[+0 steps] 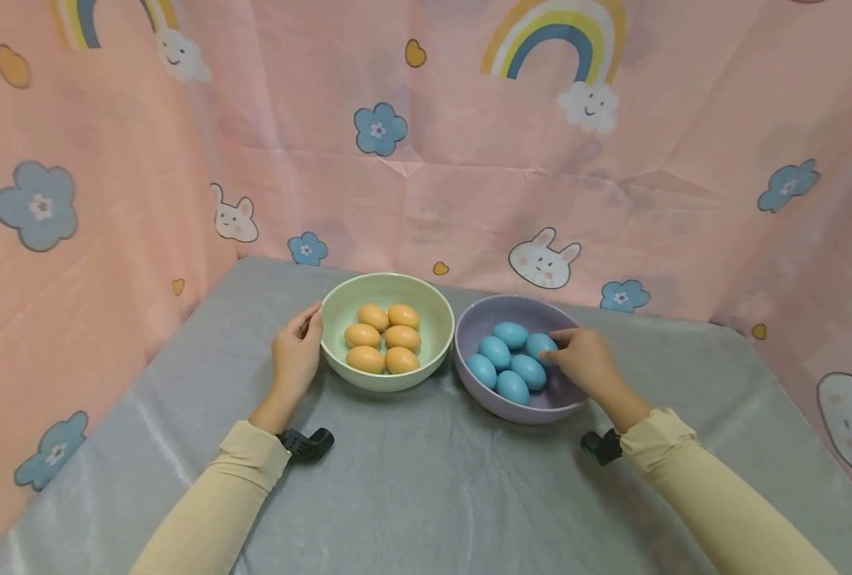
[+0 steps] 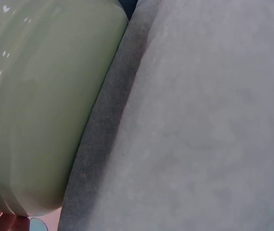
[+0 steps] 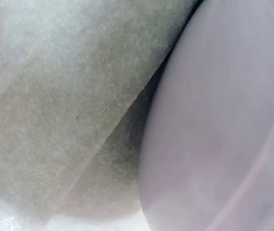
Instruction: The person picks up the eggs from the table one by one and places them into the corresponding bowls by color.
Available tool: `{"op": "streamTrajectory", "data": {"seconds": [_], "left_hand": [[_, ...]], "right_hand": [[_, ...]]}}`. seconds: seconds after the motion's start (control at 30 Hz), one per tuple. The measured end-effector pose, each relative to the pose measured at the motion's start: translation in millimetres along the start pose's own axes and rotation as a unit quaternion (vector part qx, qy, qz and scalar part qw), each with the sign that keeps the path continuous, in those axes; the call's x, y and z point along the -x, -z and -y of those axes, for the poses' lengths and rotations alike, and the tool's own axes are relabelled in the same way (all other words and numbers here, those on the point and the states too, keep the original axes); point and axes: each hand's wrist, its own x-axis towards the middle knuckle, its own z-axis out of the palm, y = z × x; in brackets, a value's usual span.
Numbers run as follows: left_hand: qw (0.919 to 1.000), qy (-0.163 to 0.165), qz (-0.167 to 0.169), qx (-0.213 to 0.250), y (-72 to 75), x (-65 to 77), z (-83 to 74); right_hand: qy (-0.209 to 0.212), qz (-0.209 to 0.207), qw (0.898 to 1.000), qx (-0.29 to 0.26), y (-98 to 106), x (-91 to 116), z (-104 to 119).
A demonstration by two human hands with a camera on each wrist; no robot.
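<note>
On the left, a light green bowl (image 1: 388, 383) holds several yellow-orange eggs (image 1: 365, 359). My left hand (image 1: 297, 351) grips that bowl at its left rim; its fingertips (image 2: 2, 222) show at the lower left of the left wrist view, against the bowl's outer wall. Beside it, a purple bowl (image 1: 479, 393) contains several blue eggs (image 1: 528, 372). Reaching over the right rim, my right hand (image 1: 585, 361) pinches a blue egg (image 1: 540, 346) between thumb and fingers, still inside the bowl. The right wrist view shows only the purple bowl's outer wall (image 3: 214, 106) and cloth, no fingers.
Both bowls stand close together on a table covered with grey cloth (image 1: 397, 479). A pink curtain (image 1: 454, 200) printed with rainbows, rabbits and flowers hangs behind and at both sides. Dark devices (image 1: 307, 444) are strapped to both wrists.
</note>
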Motion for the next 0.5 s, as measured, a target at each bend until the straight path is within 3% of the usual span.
{"op": "streamTrajectory", "data": {"seconds": [0.5], "left_hand": [[1.0,-0.005,0.0,-0.007,1.3,0.8,-0.4]], "right_hand": [[-0.001,0.02,0.999,0.025,-4.5,-2.5,0.7]]}}
